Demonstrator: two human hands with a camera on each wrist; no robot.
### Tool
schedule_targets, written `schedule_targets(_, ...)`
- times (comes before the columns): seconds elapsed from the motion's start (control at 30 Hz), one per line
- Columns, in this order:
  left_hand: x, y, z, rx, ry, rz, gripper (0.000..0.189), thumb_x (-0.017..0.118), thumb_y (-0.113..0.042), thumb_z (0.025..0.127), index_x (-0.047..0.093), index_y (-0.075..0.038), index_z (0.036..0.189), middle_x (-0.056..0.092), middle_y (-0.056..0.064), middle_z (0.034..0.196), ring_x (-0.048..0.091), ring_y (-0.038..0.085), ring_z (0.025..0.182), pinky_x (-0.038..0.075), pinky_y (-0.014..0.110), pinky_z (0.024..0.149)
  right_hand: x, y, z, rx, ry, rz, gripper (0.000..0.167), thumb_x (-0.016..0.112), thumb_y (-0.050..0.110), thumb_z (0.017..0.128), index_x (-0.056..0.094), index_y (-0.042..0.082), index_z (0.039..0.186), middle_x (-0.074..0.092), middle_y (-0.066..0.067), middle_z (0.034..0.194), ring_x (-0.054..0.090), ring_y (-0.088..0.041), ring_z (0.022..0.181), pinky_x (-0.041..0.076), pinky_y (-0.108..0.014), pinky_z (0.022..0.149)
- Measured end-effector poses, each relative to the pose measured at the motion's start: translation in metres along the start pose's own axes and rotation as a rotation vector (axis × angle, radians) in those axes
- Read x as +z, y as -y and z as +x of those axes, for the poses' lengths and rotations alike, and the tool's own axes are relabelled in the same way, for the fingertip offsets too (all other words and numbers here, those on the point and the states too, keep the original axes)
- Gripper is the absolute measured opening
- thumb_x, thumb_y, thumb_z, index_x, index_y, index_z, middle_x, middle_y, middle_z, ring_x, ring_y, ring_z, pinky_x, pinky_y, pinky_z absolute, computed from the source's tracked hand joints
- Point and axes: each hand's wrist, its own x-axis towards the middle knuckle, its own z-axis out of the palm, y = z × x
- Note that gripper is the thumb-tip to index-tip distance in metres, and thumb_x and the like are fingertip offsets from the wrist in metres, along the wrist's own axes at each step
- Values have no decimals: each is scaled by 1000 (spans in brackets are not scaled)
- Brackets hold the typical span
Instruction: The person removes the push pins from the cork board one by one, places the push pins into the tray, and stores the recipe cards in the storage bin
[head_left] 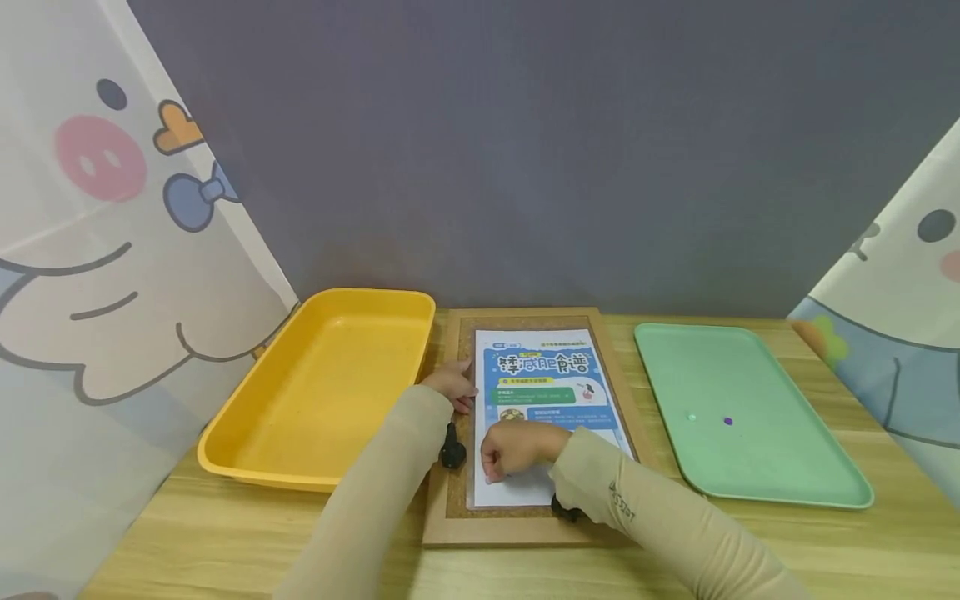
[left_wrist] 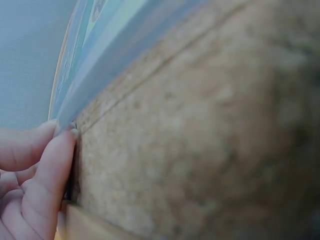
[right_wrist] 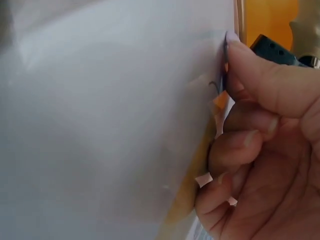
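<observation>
On a framed cork board (head_left: 459, 500) lies a glossy printed sheet (head_left: 525, 492) with a blue poster and Chinese lettering. My left hand (head_left: 453, 385) is at the sheet's left edge. In the left wrist view, thumb and index finger pinch the sheet's edge (left_wrist: 100, 75), which stands lifted off the cork (left_wrist: 200, 135). Over the sheet's lower left part is my right hand (head_left: 517, 447), its fingers curled. In the right wrist view its thumb tip (right_wrist: 234, 41) shows a small lavender spot; whether that is the nail or a held thing, I cannot tell.
A deep yellow tray (head_left: 315, 479) stands left of the board. To the right is a flat mint-green tray (head_left: 757, 375) carrying a tiny purple piece (head_left: 728, 422) and a tiny pale one (head_left: 692, 417). A dark grey wall (head_left: 525, 150) closes off the back.
</observation>
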Motion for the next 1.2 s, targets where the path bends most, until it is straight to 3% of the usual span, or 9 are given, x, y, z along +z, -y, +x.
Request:
schedule_targets(0.47,-2,-3,2,-12,9,1,73,59,3,91,23,-14,153,55,17,92,55,20,66,55,26,56,0,-1,1,12,-17,-5,18,74,4,80,67,8,64,50,11,57,40,-2,54,35,-17,53)
schedule_targets(1.2,-1,-5,-7,-16,7,-24,72,59,2,92,23,-12,153,54,18,98,54,19,68,53,24,57,2,-10,0,40,-17,234,12,73,-1,79,69,1,69,56,8,59,43,-3,55,35,-16,54)
